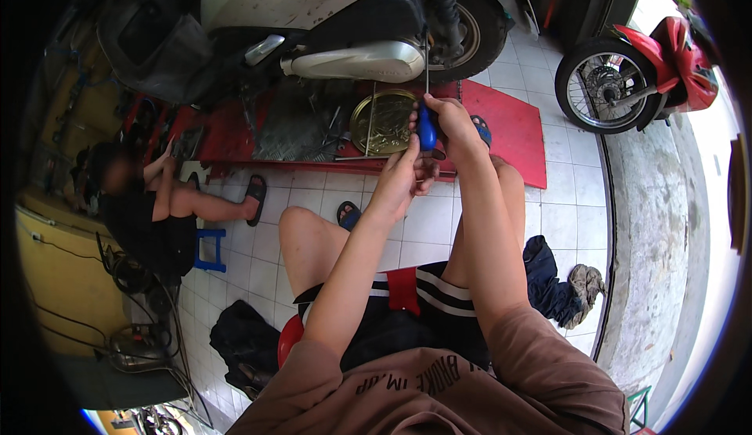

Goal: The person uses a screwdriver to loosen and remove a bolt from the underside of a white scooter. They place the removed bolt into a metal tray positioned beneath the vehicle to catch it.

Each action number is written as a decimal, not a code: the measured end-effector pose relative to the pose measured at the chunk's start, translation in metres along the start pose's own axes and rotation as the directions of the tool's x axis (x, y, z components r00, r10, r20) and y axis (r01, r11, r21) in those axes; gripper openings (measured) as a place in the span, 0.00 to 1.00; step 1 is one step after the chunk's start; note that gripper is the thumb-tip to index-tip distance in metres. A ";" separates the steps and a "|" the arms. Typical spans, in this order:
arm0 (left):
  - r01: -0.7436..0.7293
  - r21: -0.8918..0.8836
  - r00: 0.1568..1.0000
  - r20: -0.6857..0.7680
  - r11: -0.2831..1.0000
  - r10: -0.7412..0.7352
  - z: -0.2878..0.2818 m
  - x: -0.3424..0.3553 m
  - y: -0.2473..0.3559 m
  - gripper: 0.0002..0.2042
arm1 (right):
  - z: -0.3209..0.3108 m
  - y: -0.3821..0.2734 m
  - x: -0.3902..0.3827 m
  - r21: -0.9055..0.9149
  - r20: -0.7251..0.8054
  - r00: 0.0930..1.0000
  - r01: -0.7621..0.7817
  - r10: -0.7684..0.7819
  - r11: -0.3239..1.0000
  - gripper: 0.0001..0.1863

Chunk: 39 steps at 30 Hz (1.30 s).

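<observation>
Gripping a blue-handled screwdriver [426,126], both hands' grip closed, round brass tray [381,122] beside.

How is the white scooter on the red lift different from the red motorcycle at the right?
The white scooter stands on the red lift; the red motorcycle stands on the tiled floor. The right hand holds a blue-handled screwdriver at the scooter; nobody touches the motorcycle. Each shows one spoked wheel.

The tip of the screwdriver [425,90] is lost against the scooter's rear wheel [462,32]. Its blue handle is partly covered by the right hand [454,126]. The red motorbike [666,67] is cut off by the picture's rim.
</observation>
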<state>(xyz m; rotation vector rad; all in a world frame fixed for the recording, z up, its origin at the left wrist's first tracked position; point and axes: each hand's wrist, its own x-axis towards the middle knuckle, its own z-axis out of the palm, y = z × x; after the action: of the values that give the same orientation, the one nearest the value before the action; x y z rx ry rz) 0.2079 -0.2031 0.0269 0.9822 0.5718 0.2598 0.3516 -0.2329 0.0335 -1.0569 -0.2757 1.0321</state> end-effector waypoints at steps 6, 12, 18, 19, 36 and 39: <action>-0.113 0.105 0.988 -0.091 0.988 0.123 -0.007 0.006 0.005 0.16 | -0.003 0.005 0.008 -0.380 -0.161 0.977 0.071 -0.141 0.922 0.21; -0.287 0.929 0.655 0.014 0.232 0.755 0.007 -0.002 0.013 0.15 | -0.007 0.012 0.016 -0.750 -0.181 0.932 0.075 -0.313 0.657 0.23; -0.279 0.640 0.890 -0.107 0.716 0.443 0.001 0.002 0.004 0.19 | -0.006 0.012 0.013 -0.388 -0.148 0.972 0.112 -0.182 0.915 0.18; -0.179 0.384 0.957 -0.145 0.906 0.251 0.003 0.000 0.002 0.19 | -0.005 0.012 0.012 -0.325 -0.131 0.980 0.101 -0.151 0.940 0.18; -0.152 0.325 0.976 -0.101 0.933 0.194 0.001 0.004 -0.005 0.22 | -0.003 0.003 0.005 -0.385 -0.193 0.972 0.053 -0.136 0.921 0.18; -0.014 -0.112 0.997 0.071 0.994 0.022 0.002 0.003 -0.005 0.23 | 0.000 0.001 0.002 -0.104 -0.041 0.998 0.032 -0.037 0.994 0.15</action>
<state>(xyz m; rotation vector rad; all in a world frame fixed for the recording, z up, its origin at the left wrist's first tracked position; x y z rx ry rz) 0.2113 -0.2056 0.0223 0.8853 0.4783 0.2683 0.3520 -0.2309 0.0327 -1.1628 -0.3142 0.9714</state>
